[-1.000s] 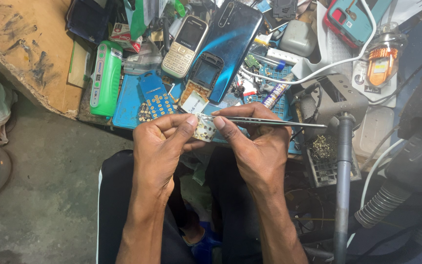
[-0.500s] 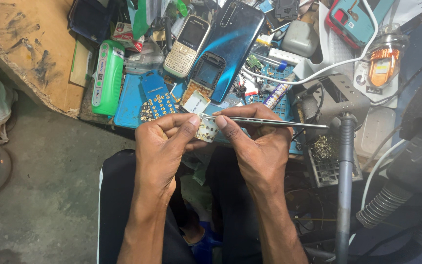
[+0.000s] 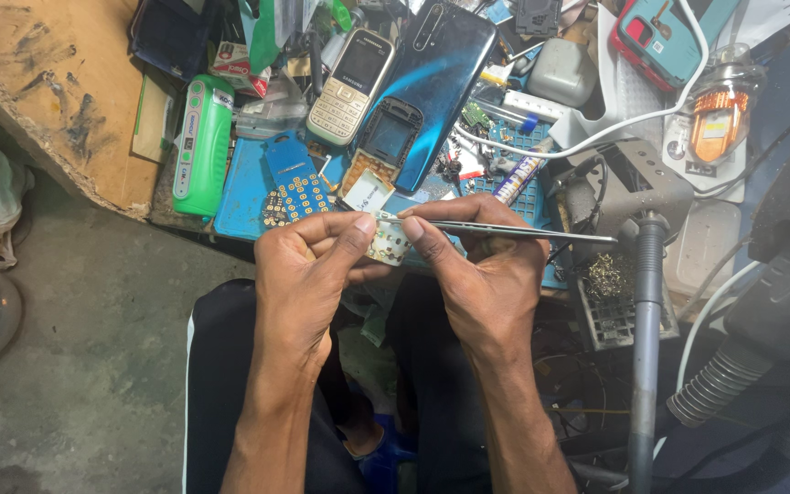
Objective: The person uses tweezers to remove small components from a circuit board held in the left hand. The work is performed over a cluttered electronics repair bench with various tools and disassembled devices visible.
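Note:
My left hand (image 3: 308, 265) pinches a small pale circuit board (image 3: 388, 241) between thumb and fingers, held above my lap. My right hand (image 3: 486, 265) grips thin metal tweezers (image 3: 514, 230) lying nearly level, their tips resting on the board's top edge and the long end pointing right. Both hands touch the board from either side. Just beyond them lies a blue mat (image 3: 249, 187) with a blue keypad membrane with gold contacts (image 3: 294, 192) and a dark phone frame (image 3: 388, 137).
A cluttered bench holds a keypad phone (image 3: 351, 84), a shiny blue phone back (image 3: 441, 82), a green device (image 3: 201, 144), a white cable (image 3: 614, 128) and a soldering stand (image 3: 646, 302). A grey hose (image 3: 724, 384) is at right. A worn wooden board (image 3: 57, 91) and concrete floor (image 3: 75, 366) are at left.
Both hands and the board have stayed nearly still; the tweezers' tips shifted very slightly on the board.

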